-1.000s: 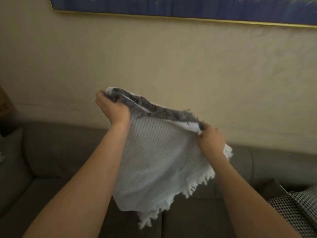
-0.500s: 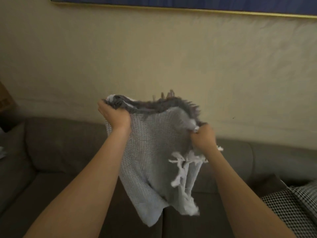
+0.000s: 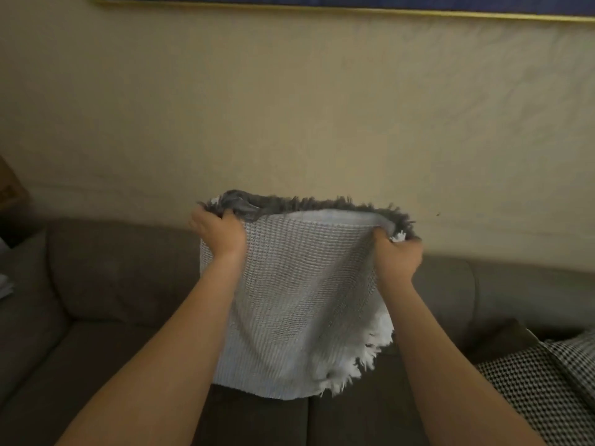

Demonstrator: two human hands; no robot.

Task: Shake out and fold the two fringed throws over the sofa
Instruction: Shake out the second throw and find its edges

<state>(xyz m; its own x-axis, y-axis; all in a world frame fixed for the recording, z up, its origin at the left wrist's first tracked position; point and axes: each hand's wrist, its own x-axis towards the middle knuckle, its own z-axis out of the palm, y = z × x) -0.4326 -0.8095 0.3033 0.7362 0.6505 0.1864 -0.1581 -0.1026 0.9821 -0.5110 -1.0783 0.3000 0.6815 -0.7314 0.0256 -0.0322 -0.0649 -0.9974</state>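
Note:
A white waffle-weave throw [image 3: 299, 304] with a white fringe at its lower right hangs folded in the air above the brown sofa [image 3: 112, 284]. Dark grey fringed fabric runs along its top edge between my hands. My left hand [image 3: 219, 231] grips the top left corner. At the top right corner my right hand [image 3: 397, 259] grips the cloth, a tuft of white fringe showing beside it. The cloth is stretched fairly wide between both hands. I cannot tell whether the grey part is a second throw.
A black-and-white houndstooth cushion [image 3: 544, 387] lies on the sofa at the lower right. Something white [image 3: 4, 284] lies at the sofa's far left edge. A beige wall rises behind, with a gold-framed blue picture [image 3: 354, 3] along the top.
My hands have dropped lower and moved apart, spreading the throw flat again after it was bunched and swinging half a second ago. The white fringe has fallen to the lower right.

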